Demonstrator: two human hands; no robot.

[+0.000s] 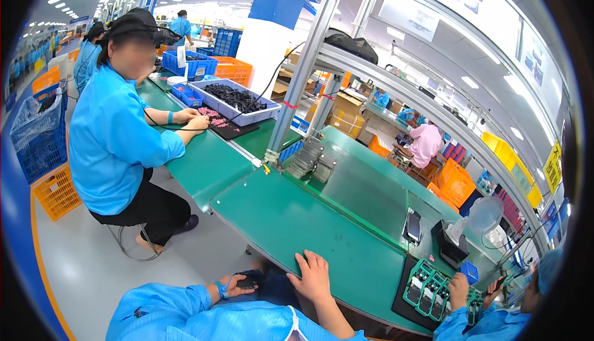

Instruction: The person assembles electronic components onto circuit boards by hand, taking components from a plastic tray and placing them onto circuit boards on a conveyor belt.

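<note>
My left hand (230, 286), with a blue band round its wrist, is low over my lap below the table edge. Its fingers close round a small dark flat object (249, 280) whose kind I cannot make out. My right hand (313, 277) rests palm down on the near edge of the green table (334, 236), its fingers stretched out and holding nothing.
At left, a seated co-worker (117, 137) handles small pink pieces (216, 118) by a grey bin of black parts (238, 97). At right, another co-worker's hands work by green frames (427, 288). A metal post (303, 63) rises beside stacked grey parts (306, 158).
</note>
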